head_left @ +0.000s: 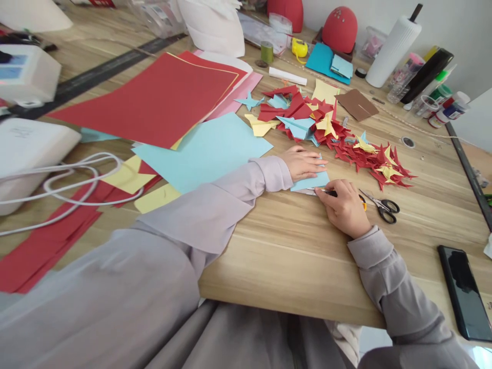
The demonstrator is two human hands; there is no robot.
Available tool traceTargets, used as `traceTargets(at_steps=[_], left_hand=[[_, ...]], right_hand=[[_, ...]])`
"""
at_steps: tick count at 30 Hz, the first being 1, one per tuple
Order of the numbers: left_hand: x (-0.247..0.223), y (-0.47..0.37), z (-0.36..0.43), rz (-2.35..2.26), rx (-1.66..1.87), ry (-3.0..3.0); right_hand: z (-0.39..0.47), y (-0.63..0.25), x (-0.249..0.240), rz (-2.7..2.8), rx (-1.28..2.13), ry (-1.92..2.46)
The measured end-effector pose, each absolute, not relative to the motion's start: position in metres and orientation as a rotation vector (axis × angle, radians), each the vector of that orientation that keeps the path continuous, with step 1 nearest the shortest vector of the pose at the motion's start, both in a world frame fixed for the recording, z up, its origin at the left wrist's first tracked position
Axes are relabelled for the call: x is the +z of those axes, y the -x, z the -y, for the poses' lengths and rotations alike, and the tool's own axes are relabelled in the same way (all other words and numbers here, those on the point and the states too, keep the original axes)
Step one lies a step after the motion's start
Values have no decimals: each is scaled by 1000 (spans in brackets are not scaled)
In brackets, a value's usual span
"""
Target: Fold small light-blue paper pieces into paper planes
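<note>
The left hand (305, 163) is laid palm down on a small blue sheet (312, 181), its fingers extended and close together; nothing is seen clamped in it. The sheet is placed flat on the tabletop (284, 251), towards its near edge. A thin pale strip (307, 191) is noted along the sheet's near edge; its nature cannot be told.

A slim dark tool (331, 193) is pinched between the thumb and fingers of the right hand (346, 207), beside the near right corner of the sheet. Most of the tool is covered by the hand, and its type cannot be determined. Black-handled scissors (386, 209) are found just to the right of that hand, their blades pointed towards it.

Beyond the hands, a long heap of folded paper pieces (294, 107) in red, yellow and blue is recorded, with a brown paper piece (357, 105) behind it. To the left, a large blue sheet (209, 151) is partly covered by a large red sheet (154, 102). Red paper strips (57, 236) are crossed in part by a white cable (73, 205). A black phone (463, 292) is located at the right.
</note>
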State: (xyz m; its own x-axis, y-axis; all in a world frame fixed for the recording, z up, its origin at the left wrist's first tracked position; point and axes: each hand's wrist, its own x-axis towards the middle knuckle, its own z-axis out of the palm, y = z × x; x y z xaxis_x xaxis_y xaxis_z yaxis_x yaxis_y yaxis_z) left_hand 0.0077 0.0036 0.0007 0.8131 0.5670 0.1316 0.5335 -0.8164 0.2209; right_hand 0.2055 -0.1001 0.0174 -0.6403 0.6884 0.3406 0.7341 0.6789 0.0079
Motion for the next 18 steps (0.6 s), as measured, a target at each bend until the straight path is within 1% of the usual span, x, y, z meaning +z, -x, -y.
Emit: traceTargets(at_steps=[7,13,18], left_hand=[[-2,-7,-4,-864,321,-2830],[0,-6,-2,-838,381,-2790],[3,-3,2,-915,569,-2744]], right_hand=[[102,-202,19,2612,-195,1088],[113,-218,24,2560,-232,1066],[120,-243,23,2330,-344,1254]])
